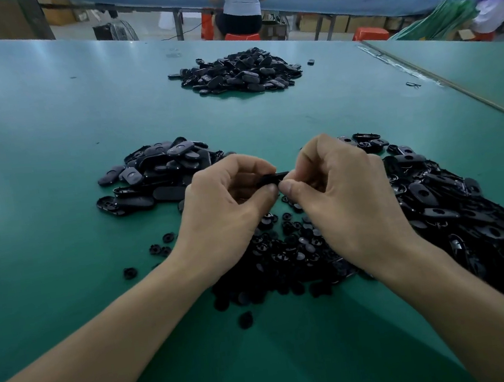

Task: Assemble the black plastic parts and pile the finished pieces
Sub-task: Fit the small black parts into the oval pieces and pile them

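Note:
My left hand (230, 202) and my right hand (339, 193) meet above the green table (51, 151), both pinching one small black plastic part (274, 178) between thumbs and fingers. Most of that part is hidden by my fingers. Under my hands lies a heap of small round black pieces (283, 256). A pile of oval black shells (157, 173) sits to the left of my hands. A larger spread of oval black parts (453, 208) runs along the right. A further pile of black oval pieces (240, 72) lies at the far middle of the table.
Loose round pieces (160, 250) are scattered left of my left wrist, and one (245, 319) lies between my forearms. A seam with a second table (466, 72) runs at the right. A person (238, 0) sits at another bench beyond the far edge.

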Available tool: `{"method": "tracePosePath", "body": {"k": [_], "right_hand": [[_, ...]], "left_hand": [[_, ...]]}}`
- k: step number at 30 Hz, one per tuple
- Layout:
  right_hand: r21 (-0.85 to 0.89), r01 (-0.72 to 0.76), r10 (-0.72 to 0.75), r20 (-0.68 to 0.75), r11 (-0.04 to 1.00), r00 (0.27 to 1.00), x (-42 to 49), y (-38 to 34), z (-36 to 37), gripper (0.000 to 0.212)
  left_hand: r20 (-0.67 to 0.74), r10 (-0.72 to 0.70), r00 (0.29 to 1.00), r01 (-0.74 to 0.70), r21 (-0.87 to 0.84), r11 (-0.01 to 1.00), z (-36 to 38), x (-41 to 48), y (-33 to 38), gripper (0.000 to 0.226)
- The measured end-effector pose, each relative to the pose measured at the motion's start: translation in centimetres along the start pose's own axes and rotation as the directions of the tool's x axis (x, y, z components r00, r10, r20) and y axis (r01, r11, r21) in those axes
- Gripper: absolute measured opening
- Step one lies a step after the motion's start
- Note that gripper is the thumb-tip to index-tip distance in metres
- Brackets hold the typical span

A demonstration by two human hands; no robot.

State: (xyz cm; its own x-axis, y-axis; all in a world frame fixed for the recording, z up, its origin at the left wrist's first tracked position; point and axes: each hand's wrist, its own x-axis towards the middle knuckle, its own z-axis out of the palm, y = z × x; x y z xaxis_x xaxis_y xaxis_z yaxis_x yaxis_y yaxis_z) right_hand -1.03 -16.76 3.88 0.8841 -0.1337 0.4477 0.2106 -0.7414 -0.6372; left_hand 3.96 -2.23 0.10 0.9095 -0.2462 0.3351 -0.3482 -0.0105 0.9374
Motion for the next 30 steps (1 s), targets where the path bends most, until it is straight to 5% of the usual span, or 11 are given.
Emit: {"method": "tracePosePath", "body": {"k": [9,15,20,30], "right_hand": [[-0.049,0.120,-0.120,0.017,0.992,0.993,0.0,-0.6,-0.4,0.022],[0.039,0.031,-0.030,-0.017,0.999,0.999,0.3,-0.3,-0.2,0.019],[0.231,-0.099,0.068,0.136,0.968,0.988,0.8,0.7,-0.4,0.013],[0.338,-0.171,0.118,0.172,0.925,0.978,0.8,2.1,0.0,0.012]], "left_hand": [[0.010,0.004,1.000,-0.003,-0.081,0.997,0.2,0.0,0.2,0.015],[0.005,0.003,1.000,-0.003,-0.045,0.999,0.3,0.1,-0.1,0.013],[0.009,0.001,1.000,-0.001,-0.053,0.999,0.3,0.2,-0.2,0.018],[-0.009,-0.021,1.000,0.020,-0.117,0.993,0.0,0.1,0.0,0.023]]}}
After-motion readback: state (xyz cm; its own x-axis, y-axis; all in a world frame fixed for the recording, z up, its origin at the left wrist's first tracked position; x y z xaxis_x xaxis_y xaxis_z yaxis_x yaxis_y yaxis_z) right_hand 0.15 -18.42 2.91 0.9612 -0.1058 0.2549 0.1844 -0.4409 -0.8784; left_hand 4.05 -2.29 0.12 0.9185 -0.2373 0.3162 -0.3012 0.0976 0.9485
